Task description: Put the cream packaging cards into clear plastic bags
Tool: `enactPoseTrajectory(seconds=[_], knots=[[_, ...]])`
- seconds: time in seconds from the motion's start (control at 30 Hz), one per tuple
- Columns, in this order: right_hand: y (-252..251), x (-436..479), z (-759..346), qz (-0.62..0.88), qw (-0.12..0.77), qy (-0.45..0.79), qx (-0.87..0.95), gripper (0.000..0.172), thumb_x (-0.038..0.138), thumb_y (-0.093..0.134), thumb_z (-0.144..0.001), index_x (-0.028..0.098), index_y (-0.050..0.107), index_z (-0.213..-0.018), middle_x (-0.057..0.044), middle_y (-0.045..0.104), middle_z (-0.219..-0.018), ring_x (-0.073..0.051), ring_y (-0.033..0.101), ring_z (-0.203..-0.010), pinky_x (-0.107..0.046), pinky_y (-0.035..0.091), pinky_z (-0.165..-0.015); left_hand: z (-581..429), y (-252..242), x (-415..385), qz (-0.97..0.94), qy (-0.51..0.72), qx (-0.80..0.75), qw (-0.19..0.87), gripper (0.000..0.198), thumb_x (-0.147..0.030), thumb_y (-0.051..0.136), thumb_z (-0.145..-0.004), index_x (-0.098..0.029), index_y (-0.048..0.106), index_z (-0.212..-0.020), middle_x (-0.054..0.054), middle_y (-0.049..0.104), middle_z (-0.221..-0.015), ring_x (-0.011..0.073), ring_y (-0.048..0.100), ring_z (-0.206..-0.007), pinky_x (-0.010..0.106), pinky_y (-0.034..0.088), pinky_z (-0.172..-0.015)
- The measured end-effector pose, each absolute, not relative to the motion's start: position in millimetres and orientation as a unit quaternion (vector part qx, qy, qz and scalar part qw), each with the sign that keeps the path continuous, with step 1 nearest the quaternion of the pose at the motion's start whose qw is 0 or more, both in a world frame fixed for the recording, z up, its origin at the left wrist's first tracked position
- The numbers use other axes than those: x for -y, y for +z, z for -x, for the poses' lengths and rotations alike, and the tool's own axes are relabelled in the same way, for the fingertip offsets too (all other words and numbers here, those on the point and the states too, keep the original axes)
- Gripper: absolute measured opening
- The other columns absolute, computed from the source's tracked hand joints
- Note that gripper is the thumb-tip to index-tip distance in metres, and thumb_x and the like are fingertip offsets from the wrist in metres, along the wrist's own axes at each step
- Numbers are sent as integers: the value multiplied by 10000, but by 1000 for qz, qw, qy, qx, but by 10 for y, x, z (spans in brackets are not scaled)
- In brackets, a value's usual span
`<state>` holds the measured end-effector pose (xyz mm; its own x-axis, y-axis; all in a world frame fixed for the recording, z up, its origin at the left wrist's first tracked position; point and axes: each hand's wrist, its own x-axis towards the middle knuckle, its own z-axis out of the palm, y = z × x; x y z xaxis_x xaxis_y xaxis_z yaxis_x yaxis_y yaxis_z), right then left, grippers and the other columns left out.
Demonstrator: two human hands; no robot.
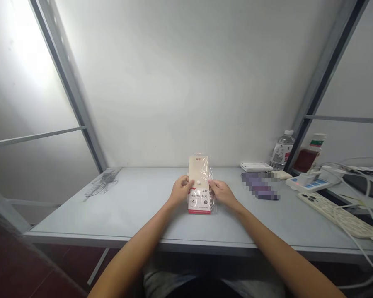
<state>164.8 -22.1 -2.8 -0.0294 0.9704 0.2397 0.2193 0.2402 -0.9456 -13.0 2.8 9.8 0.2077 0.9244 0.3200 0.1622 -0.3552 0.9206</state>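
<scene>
Pinching a clear plastic bag (211, 176) by its two long sides, the left hand (180, 191) and right hand (223, 194) hold it at the middle of the table (136, 211), a cream card (198, 165) with a red bottom strip and round white spot inside.

Indoor workspace: a desk station of the office or home-office sort, with no telling which. Pale grey desk (136, 207), at 12 o'clock, backed by a white panel wall (174, 82) between grey metal frame uprights (65, 78). At 2 o'clock: a plastic water bottle (282, 151), a white power socket unit (307, 182) and loose white cables (357, 231). At 7 o'clock: dark red floor (18, 273).
</scene>
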Motion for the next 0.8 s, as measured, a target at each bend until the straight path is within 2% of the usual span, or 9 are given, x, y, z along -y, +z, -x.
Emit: enactPoseTrajectory(seconds=[0.1,0.17,0.27,0.37,0.43,0.53,0.63,0.73,0.8], knots=[[-22,151,-1797,533,512,344,579,411,543,379,-796,177,506,-657,-6,562,-506,-127,504,-427,-265,407,-490,230,119,-120,-637,514,-422,389,329,-484,463,-765,-179,410,-653,-20,496,-598,92,480,-527,213,379,-490],[-16,105,-1966,571,519,295,564,398,521,361,-800,180,526,-678,-2,547,-495,-135,503,-428,-270,405,-484,368,137,-214,-617,515,-491,336,307,-443,423,-793,-183,378,-636,-16,491,-611,92,482,-544,212,378,-506],[-33,44,-2252,676,414,186,580,446,482,286,-829,164,585,-736,-18,549,-510,-157,528,-467,-281,403,-509,647,149,-356,-615,420,-606,279,242,-380,441,-783,-184,401,-646,7,526,-631,117,507,-562,225,375,-501],[-94,4,-2439,724,354,141,575,362,419,398,-796,139,618,-728,-102,623,-666,-226,601,-666,-315,414,-603,897,130,-436,-602,359,-666,255,182,-306,549,-699,-180,440,-624,39,553,-629,172,544,-628,259,389,-539],[-142,-7,-2473,755,318,107,564,323,397,473,-760,115,627,-798,-168,637,-806,-294,596,-821,-366,409,-678,975,114,-438,-603,307,-711,190,131,-277,564,-675,-175,485,-694,88,590,-746,225,566,-724,305,404,-591],[-188,-2,-2434,787,263,68,554,392,379,500,-756,92,579,-1012,-208,612,-954,-333,561,-941,-408,397,-741,901,110,-369,-618,295,-718,125,264,-285,563,-679,-166,505,-907,175,540,-1052,301,514,-964,371,402,-697],[-186,18,-2381,806,214,39,550,432,370,472,-783,105,518,-1122,-197,583,-1027,-315,551,-968,-396,400,-759,632,114,-232,-671,297,-672,97,372,-414,529,-719,-196,494,-1019,134,527,-1103,276,476,-1038,356,381,-784],[-137,38,-2347,800,242,19,549,423,364,464,-786,108,524,-1117,-200,550,-1068,-302,549,-961,-380,407,-749,319,89,-75,-767,245,-590,55,509,-558,493,-706,-172,504,-1037,121,572,-980,278,520,-952,370,378,-783],[-82,51,-2317,770,314,25,555,388,365,460,-782,115,552,-1064,-174,569,-1030,-266,566,-913,-351,414,-738,171,64,3,-799,203,-565,35,484,-538,504,-708,-146,524,-992,120,581,-906,273,549,-875,358,396,-727]])
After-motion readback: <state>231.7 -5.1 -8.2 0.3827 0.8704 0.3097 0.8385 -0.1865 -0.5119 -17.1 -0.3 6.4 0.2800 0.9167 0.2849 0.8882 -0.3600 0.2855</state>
